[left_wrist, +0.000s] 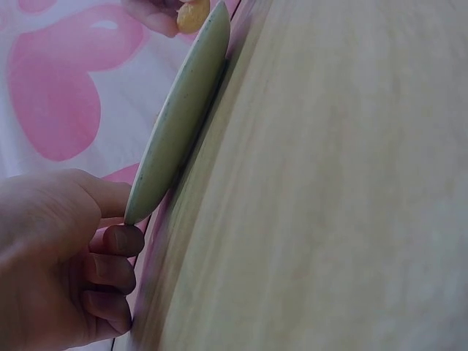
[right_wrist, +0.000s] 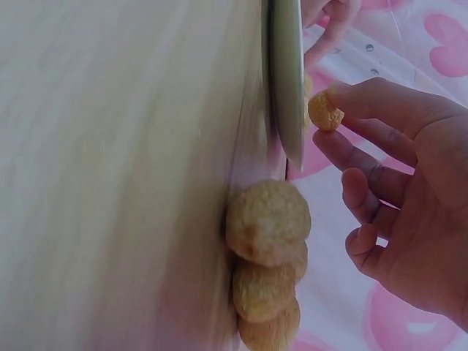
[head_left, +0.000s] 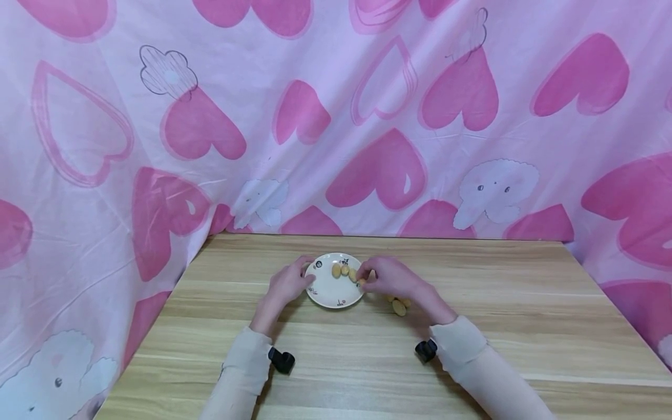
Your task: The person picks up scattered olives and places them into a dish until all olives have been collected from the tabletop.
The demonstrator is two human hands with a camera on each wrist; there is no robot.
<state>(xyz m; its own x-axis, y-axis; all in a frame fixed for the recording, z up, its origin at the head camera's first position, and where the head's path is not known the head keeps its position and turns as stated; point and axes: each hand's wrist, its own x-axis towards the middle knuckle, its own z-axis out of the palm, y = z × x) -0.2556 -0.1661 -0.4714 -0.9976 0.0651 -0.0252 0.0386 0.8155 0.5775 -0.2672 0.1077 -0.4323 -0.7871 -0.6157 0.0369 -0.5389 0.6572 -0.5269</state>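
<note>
Within the narrow pinch of the right hand, a small round golden-brown biscuit hangs just above the right rim of a round white patterned plate; the left hand, farther off, grips the opposite rim.

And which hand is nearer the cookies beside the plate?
Right: the right hand is close by those cookies, right of the plate; the left hand is farther off, at the plate's left rim.
</note>
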